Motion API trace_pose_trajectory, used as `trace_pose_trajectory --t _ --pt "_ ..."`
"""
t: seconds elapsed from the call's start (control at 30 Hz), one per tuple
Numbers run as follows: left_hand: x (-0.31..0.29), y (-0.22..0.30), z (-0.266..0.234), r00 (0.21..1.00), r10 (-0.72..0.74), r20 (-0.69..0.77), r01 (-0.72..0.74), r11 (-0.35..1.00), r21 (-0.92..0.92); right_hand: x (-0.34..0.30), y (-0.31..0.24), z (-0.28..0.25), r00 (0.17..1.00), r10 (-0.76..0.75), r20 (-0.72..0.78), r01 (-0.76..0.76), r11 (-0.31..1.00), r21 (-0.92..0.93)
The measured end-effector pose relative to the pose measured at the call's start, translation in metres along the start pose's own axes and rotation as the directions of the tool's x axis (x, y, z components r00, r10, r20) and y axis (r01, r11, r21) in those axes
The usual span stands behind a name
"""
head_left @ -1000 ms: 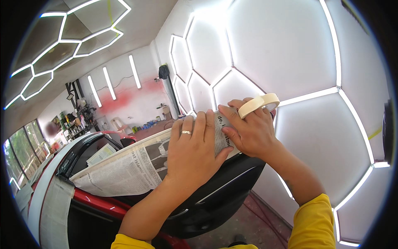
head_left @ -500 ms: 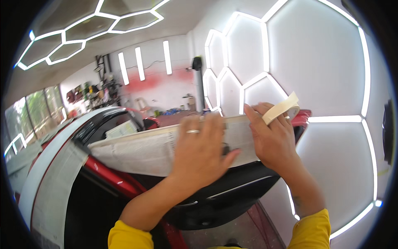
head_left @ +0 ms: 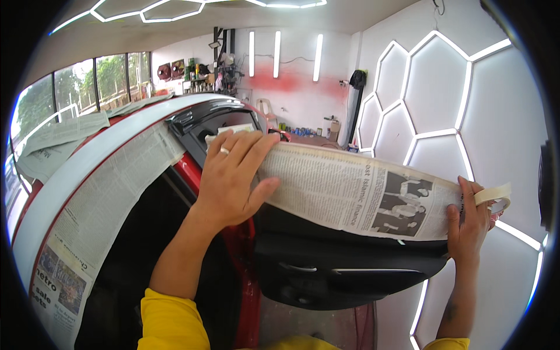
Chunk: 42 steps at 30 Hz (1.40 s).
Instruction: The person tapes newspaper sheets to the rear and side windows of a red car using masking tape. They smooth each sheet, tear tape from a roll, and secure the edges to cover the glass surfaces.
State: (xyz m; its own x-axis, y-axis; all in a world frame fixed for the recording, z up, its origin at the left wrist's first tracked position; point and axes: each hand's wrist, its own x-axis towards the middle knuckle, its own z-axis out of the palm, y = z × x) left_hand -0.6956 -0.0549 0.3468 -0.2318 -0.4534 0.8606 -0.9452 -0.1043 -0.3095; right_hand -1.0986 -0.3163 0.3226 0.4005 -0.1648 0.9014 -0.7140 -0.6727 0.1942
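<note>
A strip of newspaper (head_left: 326,184) covers the window area of a car door that stands open, above its black inner panel (head_left: 350,262). My left hand (head_left: 230,181), a ring on one finger, lies on the newspaper's left end with fingers stretched along its top edge and thumb apart. At the far right end, my right hand (head_left: 469,221) has its thumb on the front of the newspaper and its fingers at the top edge. A roll of cream masking tape (head_left: 496,195) is held at those fingers; how they pass through it is partly hidden.
More newspaper (head_left: 99,204) masks the door opening beside the white roof edge (head_left: 76,169), and loose sheets (head_left: 64,137) lie over the windscreen side. A red door pillar (head_left: 248,291) stands near my left forearm. Lit hexagon panels (head_left: 431,99) line the right wall.
My hands have spread apart, the left going left and the right going right with the tape roll. The view has turned left and down, showing more of the newspaper.
</note>
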Motion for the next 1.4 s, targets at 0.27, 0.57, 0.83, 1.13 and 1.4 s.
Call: trace_pose_trajectory --t 0.27,0.57,0.83,1.13,1.4 --pt "-0.029 -0.050 -0.002 0.995 -0.044 -0.087 0.046 0.999 0.021 -0.013 0.037 0.005 0.999 0.047 0.026 -0.043 0.988 -0.149" --pt "-0.107 -0.075 0.018 0.668 -0.681 -0.301 0.490 0.706 -0.511 -0.042 0.000 -0.049 0.970 0.174 -0.170 -0.145 0.975 0.169" --pt "-0.168 0.112 0.039 0.733 -0.612 0.297 0.565 0.304 -0.767 -0.172 -0.205 0.015 0.818 -0.182 0.546 -0.516 0.188 0.835" --pt "-0.154 0.131 0.031 0.531 -0.270 0.803 0.700 -0.395 -0.596 -0.150 -0.221 0.029 0.843 -0.379 0.382 -0.393 0.052 0.918" --pt "-0.169 0.153 0.051 0.562 -0.381 0.734 0.730 -0.188 -0.657 -0.127 -0.210 0.047 0.901 -0.346 0.263 -0.009 0.591 0.807"
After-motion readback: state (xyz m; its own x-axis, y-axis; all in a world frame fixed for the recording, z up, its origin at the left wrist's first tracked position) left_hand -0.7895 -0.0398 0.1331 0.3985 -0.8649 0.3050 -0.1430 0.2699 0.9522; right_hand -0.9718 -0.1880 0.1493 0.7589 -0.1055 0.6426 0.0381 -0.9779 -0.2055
